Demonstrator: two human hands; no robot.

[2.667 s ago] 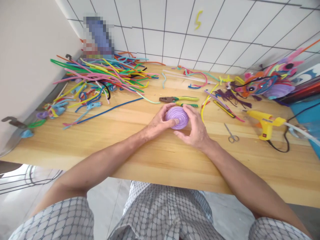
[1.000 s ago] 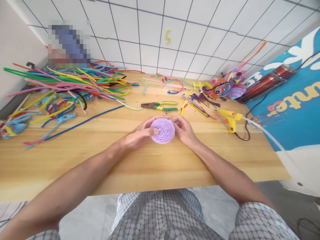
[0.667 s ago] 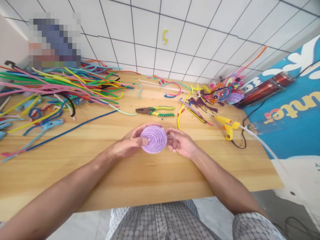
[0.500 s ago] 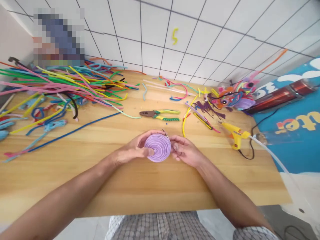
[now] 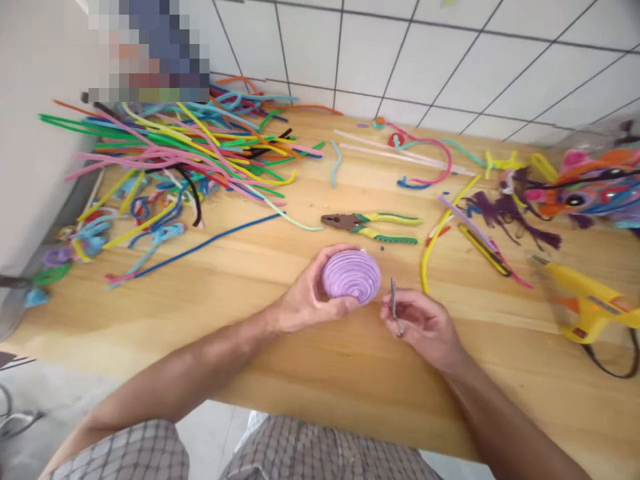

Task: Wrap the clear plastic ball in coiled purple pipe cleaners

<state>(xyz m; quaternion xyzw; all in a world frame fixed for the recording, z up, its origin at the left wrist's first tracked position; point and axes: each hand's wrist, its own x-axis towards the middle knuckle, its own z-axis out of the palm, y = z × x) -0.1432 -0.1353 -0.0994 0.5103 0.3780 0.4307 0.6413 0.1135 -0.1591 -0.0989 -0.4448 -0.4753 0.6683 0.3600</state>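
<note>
My left hand (image 5: pixel 313 297) is closed around a purple coil of pipe cleaner (image 5: pixel 351 277), wound in tight rings into a rounded, dome-like shape. The thumb presses its lower edge, and the other fingers are partly hidden behind it. A short distance to the right, my right hand (image 5: pixel 425 327) grips small metal scissors (image 5: pixel 394 308), their thin end pointing up and apart from the coil. Just beyond both hands lie pliers (image 5: pixel 373 225) with yellow and green handles, flat on the wooden table (image 5: pixel 320 387).
Many coloured pipe cleaners (image 5: pixel 200 153) are heaped at the back left. On the right are a yellow glue gun (image 5: pixel 587 303), a yellow cutter knife (image 5: pixel 484 250), purple tufts (image 5: pixel 515 213) and a colourful pipe-cleaner figure (image 5: pixel 590 190). A white tiled wall (image 5: pixel 380 53) borders the table's back.
The scissors have moved away from the coil, and a gap now separates my hands. The coil is tilted more onto its side. My view has shifted, so the table's things appear displaced.
</note>
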